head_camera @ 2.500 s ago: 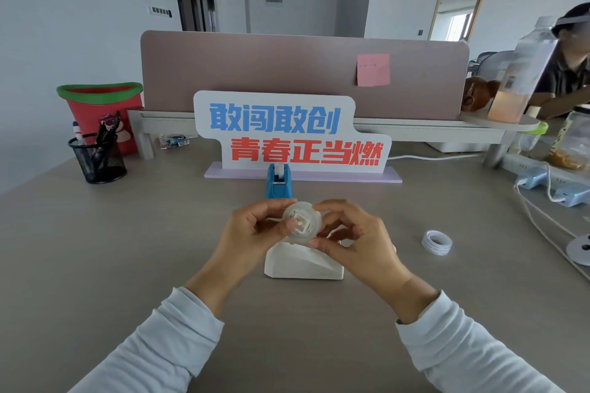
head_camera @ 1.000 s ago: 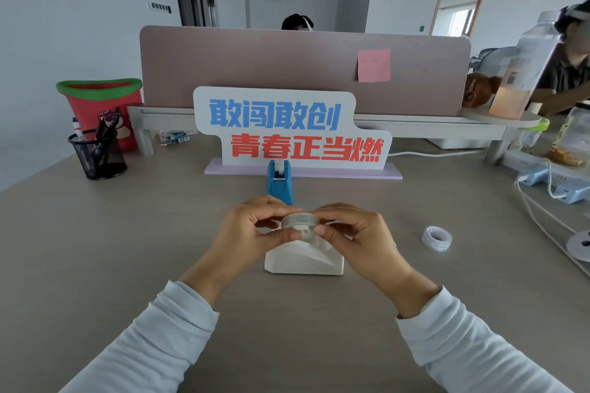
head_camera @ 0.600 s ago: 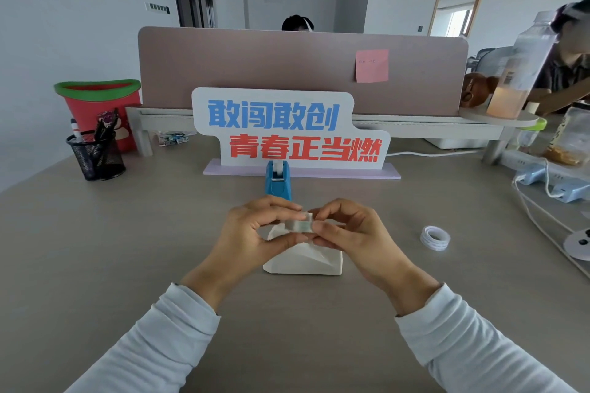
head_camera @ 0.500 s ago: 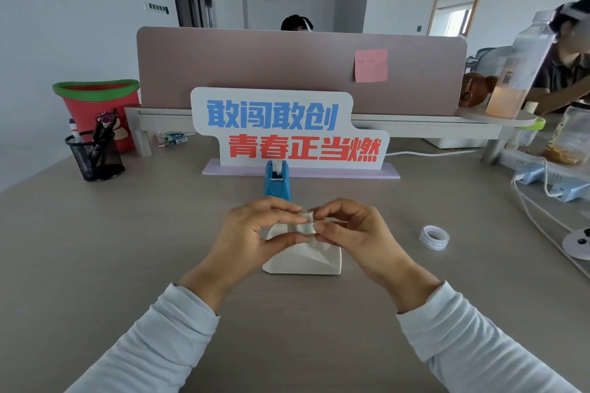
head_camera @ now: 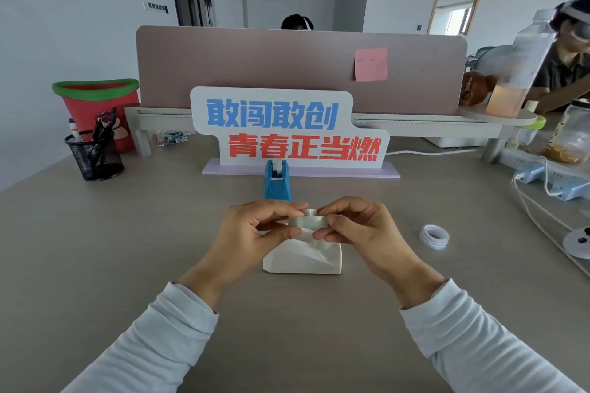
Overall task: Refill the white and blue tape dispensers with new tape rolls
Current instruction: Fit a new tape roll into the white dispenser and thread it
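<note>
Tape roll (head_camera: 308, 221) pinched edge-on between left hand (head_camera: 255, 233) and right hand (head_camera: 357, 228), axis seemingly vertical, above white dispenser (head_camera: 303, 260).

Grey-beige laminate desk top (head_camera: 95, 249) fills lower frame. White wedge-shaped plastic tape dispenser (head_camera: 303, 260) at centre. Blue plastic tape dispenser (head_camera: 277, 183) just behind it, touching lilac base of white sign board with blue and red characters (head_camera: 287, 128). Black wire-mesh pen cup (head_camera: 94, 155) at left, red bin with green rim (head_camera: 99, 108) behind it. White tape roll (head_camera: 434, 236) lies flat at right. White cable (head_camera: 536, 217) trails along right edge.
</note>
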The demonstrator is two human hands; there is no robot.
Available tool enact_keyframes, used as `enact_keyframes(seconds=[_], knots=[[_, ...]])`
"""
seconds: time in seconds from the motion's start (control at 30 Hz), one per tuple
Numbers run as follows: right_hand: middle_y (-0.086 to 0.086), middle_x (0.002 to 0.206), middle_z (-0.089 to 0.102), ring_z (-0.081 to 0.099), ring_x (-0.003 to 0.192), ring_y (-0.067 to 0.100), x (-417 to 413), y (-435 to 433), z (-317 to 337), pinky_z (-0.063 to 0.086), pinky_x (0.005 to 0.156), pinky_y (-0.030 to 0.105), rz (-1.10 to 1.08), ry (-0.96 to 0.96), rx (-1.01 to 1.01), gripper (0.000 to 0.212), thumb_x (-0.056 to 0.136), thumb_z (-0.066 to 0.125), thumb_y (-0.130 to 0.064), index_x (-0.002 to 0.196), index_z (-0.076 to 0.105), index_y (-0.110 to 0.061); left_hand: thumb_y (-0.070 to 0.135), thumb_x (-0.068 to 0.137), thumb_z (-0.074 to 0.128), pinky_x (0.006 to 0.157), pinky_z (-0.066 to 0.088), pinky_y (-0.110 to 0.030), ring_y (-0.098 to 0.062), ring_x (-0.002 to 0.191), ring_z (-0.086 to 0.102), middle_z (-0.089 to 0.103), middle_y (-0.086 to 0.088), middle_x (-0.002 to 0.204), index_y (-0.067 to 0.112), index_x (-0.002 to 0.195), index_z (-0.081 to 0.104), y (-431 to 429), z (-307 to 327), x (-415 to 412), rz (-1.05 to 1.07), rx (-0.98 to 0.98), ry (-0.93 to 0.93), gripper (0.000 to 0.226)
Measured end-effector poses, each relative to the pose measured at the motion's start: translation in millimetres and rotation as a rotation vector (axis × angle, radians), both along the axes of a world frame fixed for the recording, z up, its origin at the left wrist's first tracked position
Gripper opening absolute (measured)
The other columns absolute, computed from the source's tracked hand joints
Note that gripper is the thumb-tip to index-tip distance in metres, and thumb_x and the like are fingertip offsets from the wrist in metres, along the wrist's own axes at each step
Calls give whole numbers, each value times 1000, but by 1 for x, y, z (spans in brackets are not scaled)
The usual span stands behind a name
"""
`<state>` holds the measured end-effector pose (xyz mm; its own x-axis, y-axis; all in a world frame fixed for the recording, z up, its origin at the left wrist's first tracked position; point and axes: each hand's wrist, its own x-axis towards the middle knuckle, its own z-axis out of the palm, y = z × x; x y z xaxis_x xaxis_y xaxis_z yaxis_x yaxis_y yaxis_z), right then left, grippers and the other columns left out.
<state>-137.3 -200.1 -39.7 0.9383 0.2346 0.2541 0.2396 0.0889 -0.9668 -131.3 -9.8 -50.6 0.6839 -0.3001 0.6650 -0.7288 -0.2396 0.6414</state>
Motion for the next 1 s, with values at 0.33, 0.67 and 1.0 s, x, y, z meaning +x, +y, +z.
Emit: enact_keyframes(seconds=[0.33, 0.67, 1.0], knots=[[13, 84, 66, 68, 61, 13, 0, 0, 1, 57, 61, 19, 38, 36, -29, 16, 78, 60, 7, 73, 62, -8, 21, 71, 68, 84, 50, -16, -3, 98, 64, 63, 36, 99, 21, 96, 65, -1, 1, -1, -14, 40, -12, 25], [14, 87, 67, 68, 65, 14, 3, -1, 0, 56, 64, 19, 35, 81, -26, 13, 79, 60, 3, 76, 63, -9, 18, 73, 70, 80, 52, -16, -1, 97, 63, 69, 9, 102, 16, 95, 65, -4, -4, 1, 72, 84, -109, 22], [-19, 69, 72, 67, 71, 3, -1, 9, -1, 50, 65, 12, -293, -189, -118, 22, 71, 74, -6, 72, 73, -28, 29, 82, 58, 88, 47, -14, -6, 103, 58, 65, 6, 104, 15, 97, 63, -6, -5, 0, 305, 231, -392, 22]])
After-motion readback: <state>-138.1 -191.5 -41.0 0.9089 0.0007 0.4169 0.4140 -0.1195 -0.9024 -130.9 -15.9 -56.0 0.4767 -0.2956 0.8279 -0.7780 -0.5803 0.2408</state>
